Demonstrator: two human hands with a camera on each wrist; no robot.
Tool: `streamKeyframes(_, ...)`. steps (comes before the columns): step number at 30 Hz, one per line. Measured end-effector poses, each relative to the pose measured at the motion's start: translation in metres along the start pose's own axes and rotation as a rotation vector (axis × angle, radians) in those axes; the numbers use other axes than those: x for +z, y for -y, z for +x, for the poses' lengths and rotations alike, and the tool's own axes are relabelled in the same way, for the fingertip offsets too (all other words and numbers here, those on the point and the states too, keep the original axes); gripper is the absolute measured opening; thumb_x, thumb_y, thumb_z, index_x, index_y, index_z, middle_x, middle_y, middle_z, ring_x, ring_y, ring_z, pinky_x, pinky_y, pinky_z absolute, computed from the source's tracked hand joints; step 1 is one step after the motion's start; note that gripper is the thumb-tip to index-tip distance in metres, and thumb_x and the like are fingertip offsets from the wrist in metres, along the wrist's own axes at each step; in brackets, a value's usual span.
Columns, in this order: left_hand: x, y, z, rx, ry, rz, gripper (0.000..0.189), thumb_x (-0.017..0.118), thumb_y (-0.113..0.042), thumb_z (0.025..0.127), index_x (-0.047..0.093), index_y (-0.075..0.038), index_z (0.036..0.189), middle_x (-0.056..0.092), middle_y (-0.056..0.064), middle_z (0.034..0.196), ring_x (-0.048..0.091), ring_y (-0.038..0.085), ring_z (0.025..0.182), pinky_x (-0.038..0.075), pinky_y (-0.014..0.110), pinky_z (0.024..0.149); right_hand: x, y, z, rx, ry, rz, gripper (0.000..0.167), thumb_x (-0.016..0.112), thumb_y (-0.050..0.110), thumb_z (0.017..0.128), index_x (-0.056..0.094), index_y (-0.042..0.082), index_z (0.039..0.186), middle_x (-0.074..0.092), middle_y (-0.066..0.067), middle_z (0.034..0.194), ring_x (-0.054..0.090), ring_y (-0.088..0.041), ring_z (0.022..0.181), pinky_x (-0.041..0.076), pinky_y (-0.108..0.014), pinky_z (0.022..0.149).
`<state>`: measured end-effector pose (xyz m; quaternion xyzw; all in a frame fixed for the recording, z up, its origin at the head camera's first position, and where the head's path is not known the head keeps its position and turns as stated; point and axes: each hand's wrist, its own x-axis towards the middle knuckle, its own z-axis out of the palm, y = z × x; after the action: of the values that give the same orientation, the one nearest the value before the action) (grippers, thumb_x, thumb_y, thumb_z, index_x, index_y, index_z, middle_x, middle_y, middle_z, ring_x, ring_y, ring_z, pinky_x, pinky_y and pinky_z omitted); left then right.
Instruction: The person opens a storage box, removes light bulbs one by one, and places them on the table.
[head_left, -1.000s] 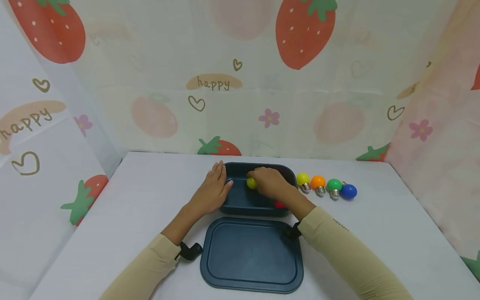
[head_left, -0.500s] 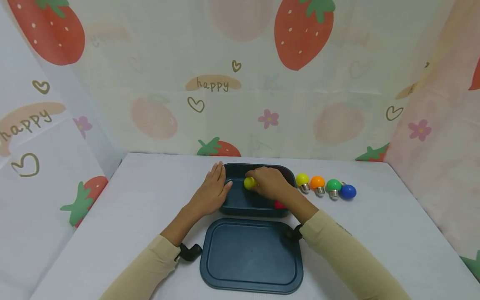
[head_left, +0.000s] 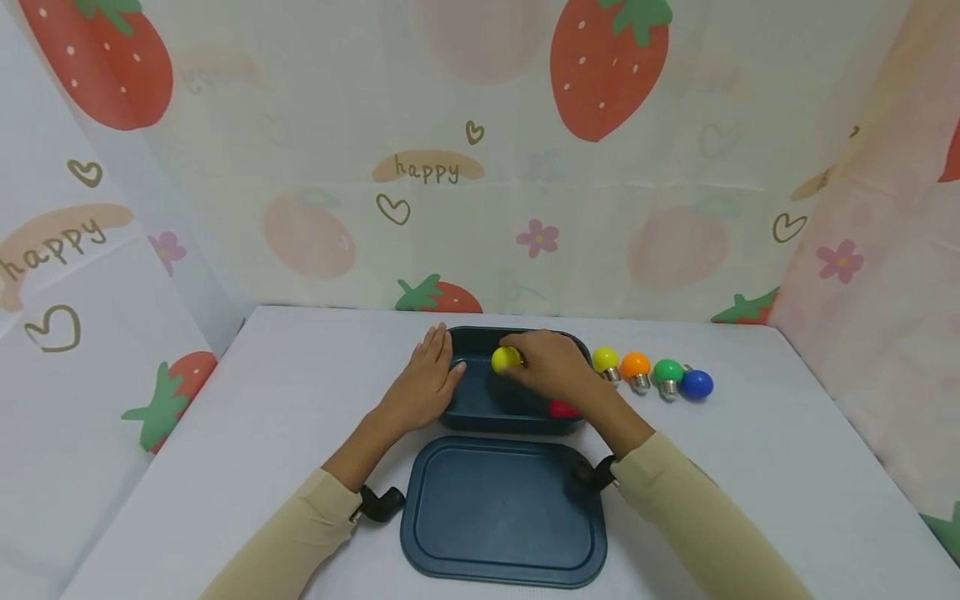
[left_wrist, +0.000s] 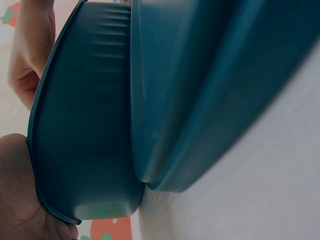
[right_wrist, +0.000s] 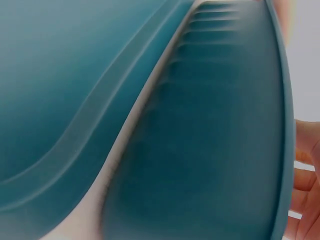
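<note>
My right hand (head_left: 551, 364) pinches a yellow light bulb (head_left: 506, 360) over the inside of the dark blue box (head_left: 480, 422). The bulb's round end points left, and its base is mostly hidden by the fingers. A red round thing (head_left: 562, 409), partly covered by the right wrist, lies in the box's front right corner. At the box's left end, my left hand (head_left: 423, 385) rests against the rim with its fingers straight. The left wrist view shows the left palm (left_wrist: 20, 185) at the rim of the box wall (left_wrist: 85, 125). In the right wrist view, right-hand fingers (right_wrist: 302, 190) show beyond the rim.
The box's flat blue lid (head_left: 502, 512) lies on the white table (head_left: 300, 400) just in front of it. To the right stand a yellow bulb (head_left: 605, 359), an orange bulb (head_left: 636, 365), a green bulb (head_left: 669, 371) and a blue bulb (head_left: 697, 384). A printed strawberry curtain (head_left: 465, 217) hangs behind.
The right hand, with the yellow light bulb, has lifted slightly and shifted a little right, so more of the bulb shows. My left hand has stayed at the box's left end.
</note>
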<state>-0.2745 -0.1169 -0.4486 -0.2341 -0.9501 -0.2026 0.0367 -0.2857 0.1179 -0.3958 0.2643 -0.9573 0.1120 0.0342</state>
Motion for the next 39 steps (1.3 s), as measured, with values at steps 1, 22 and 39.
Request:
streamKeyframes(1,0.000,0.000,0.000,0.000,0.002,0.000,0.068,0.030,-0.039,0.111,0.020,0.011,0.156,0.011,0.025,0.167,0.007,0.038,0.155,0.012,0.050,0.124,-0.001,-0.001,-0.001,0.006,-0.002,0.011,0.044,0.075,0.037,0.093,0.069,0.013,0.130,0.074,-0.003,0.109,0.064,-0.020,0.088,0.056,-0.040,0.085)
streamKeyframes(22,0.002,0.001,0.001,0.006,0.000,-0.016,0.067,0.030,-0.038,0.111,0.018,0.011,0.156,0.008,0.024,0.167,0.003,0.036,0.156,0.011,0.050,0.124,-0.016,-0.020,-0.031,0.118,-0.125,0.220,0.042,0.074,0.039,0.093,0.072,0.011,0.124,0.075,-0.003,0.100,0.069,-0.020,0.089,0.056,-0.038,0.076)
streamKeyframes(39,0.000,-0.001,-0.001,0.013,-0.008,-0.012,0.067,0.031,-0.036,0.112,0.019,0.012,0.155,0.009,0.026,0.166,0.004,0.037,0.155,0.013,0.051,0.124,-0.028,-0.032,-0.064,0.176,-0.220,0.319,0.040,0.075,0.035,0.093,0.071,0.008,0.122,0.076,-0.005,0.099,0.073,-0.022,0.090,0.058,-0.043,0.080)
